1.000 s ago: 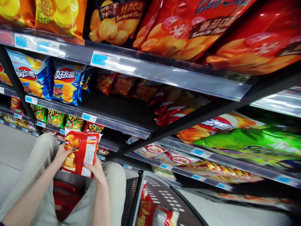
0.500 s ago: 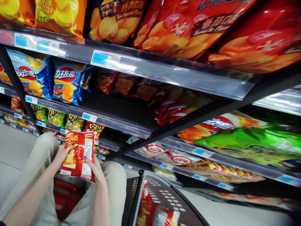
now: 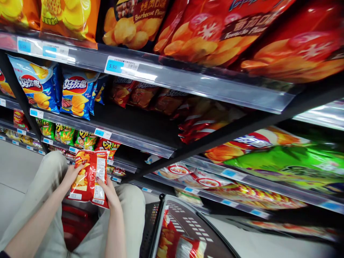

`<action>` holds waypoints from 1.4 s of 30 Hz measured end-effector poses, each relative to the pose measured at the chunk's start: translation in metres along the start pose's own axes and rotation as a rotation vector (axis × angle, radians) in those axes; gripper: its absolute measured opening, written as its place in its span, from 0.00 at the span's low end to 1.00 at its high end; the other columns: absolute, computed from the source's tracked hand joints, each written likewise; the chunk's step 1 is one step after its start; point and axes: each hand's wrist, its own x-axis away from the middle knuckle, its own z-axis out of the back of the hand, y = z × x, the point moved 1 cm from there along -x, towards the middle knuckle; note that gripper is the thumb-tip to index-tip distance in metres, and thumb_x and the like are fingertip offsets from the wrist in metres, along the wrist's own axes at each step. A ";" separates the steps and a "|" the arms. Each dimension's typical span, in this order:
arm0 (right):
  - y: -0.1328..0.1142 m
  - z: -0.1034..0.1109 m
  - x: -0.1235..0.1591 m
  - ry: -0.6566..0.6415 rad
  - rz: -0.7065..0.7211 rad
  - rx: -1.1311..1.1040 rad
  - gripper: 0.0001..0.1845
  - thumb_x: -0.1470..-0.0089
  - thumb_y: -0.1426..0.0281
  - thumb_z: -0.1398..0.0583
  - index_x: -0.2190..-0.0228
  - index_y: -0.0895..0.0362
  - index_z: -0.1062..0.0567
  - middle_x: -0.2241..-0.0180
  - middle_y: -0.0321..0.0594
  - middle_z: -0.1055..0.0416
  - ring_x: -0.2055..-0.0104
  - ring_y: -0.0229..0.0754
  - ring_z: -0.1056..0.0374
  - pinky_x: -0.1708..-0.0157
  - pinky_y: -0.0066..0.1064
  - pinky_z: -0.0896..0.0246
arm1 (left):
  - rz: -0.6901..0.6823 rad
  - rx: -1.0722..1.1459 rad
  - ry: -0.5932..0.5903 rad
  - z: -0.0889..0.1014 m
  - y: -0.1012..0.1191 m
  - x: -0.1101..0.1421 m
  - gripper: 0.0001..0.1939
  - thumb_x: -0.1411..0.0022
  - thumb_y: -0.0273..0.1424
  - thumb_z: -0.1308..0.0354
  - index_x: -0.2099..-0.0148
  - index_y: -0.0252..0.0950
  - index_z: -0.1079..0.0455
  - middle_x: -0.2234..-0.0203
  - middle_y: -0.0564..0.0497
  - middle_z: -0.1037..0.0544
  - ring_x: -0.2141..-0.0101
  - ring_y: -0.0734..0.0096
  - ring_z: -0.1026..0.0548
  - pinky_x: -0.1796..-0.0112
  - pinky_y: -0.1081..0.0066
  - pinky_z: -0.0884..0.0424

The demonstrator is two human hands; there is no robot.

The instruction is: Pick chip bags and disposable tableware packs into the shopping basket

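Observation:
Between my knees I hold up a red bag of chips (image 3: 87, 182), its back with the printed white label panel and seam turned toward me. My left hand (image 3: 71, 176) grips its left edge, thumb lying across the front. On the opposite edge my right hand (image 3: 108, 190) is closed around the bag, thumb resting near the white panel. The fingers behind the bag are hidden. Just beyond it, small green snack bags (image 3: 85, 139) and a red one (image 3: 106, 146) stand on a low shelf.
A dark shopping basket (image 3: 188, 218) with red chip bags (image 3: 189, 247) in it stands right of my knee. Blue chip bags (image 3: 76, 94) line the middle shelf. Large red bags (image 3: 209, 32) fill the top shelf, whose edge (image 3: 188, 84) juts out. A red object (image 3: 76, 225) lies beneath me.
Almost nothing differs. The view has shifted very slightly, and both hands keep the bag in the same place.

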 end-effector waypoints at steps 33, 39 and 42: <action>0.006 0.005 -0.009 0.091 0.055 -0.077 0.35 0.65 0.61 0.29 0.54 0.56 0.31 0.56 0.44 0.25 0.55 0.55 0.28 0.57 0.42 0.31 | 0.048 0.046 -0.130 -0.025 0.025 0.026 0.46 0.70 0.21 0.30 0.44 0.34 0.38 0.64 0.44 0.18 0.61 0.50 0.21 0.61 0.61 0.26; 0.001 0.011 -0.004 0.027 0.053 -0.135 0.35 0.62 0.58 0.31 0.51 0.53 0.31 0.56 0.41 0.25 0.52 0.54 0.30 0.55 0.42 0.33 | 0.102 0.107 -0.159 -0.011 0.016 0.016 0.42 0.67 0.21 0.29 0.45 0.33 0.37 0.66 0.44 0.18 0.64 0.52 0.20 0.63 0.62 0.24; -0.002 0.013 -0.001 0.023 0.110 -0.125 0.35 0.64 0.59 0.30 0.52 0.51 0.30 0.52 0.40 0.28 0.48 0.54 0.33 0.51 0.42 0.35 | 0.156 0.133 -0.158 -0.007 0.013 0.013 0.40 0.66 0.23 0.29 0.46 0.32 0.36 0.67 0.44 0.17 0.65 0.52 0.20 0.64 0.62 0.24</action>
